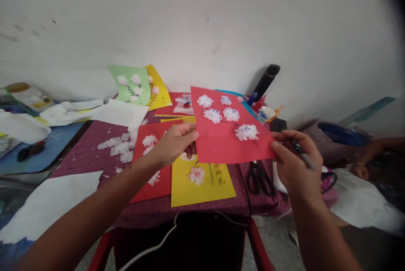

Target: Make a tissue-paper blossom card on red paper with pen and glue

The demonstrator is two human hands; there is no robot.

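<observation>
Nearest the camera, at the bottom centre, a white cable [152, 245] trails below the table edge. Above it, two forearms reach in from the lower corners. The left hand [177, 142], left of centre, pinches the left edge of a red sheet [221, 140], thumb on top and fingers curled under. The right hand [294, 161], right of centre, grips the sheet's lower right corner between thumb and fingers, with a pen [303, 158] tucked in the same closed fist. The sheet is held up off the table [82, 157], tilted, in the middle of the frame, and carries several fluffy white paper flowers.

Beneath it lies a yellow sheet [202, 186] with one flower and a column of dark handwritten characters (too small to read). A second red sheet [158, 184] lies partly under the left wrist. Black scissors [259, 178] rest just below the held sheet's right corner. White paper scraps [118, 146] are scattered left of centre. Farther back, a green sheet [131, 85] with flowers leans against the wall [202, 17], and a paper cup [265, 114] stands at upper right of the table.
</observation>
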